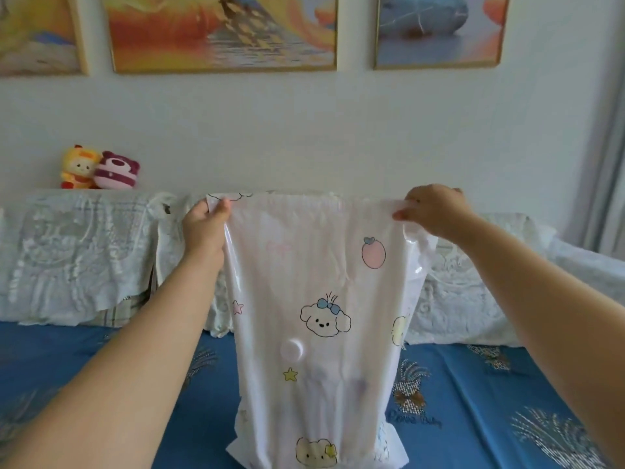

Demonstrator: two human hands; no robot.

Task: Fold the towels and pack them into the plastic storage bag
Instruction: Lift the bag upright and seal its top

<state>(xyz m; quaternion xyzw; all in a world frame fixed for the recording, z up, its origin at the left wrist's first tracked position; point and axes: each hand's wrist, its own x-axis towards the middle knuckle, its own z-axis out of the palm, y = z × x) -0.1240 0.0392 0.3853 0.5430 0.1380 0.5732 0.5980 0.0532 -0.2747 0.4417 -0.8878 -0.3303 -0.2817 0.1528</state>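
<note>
A translucent white plastic storage bag, printed with cartoon puppies, stars and a peach, hangs upright over the bed. A round valve shows on its front. My left hand grips its top left corner. My right hand pinches its top right corner. The bag's top edge is stretched between them, and its bottom rests on the blue bedsheet. A bulge fills the bag's lower part; I cannot tell what is inside. No loose towel is visible.
White lace-covered pillows line the head of the bed. Two plush toys sit on the headboard at the left. Framed paintings hang on the wall. A curtain hangs at the right.
</note>
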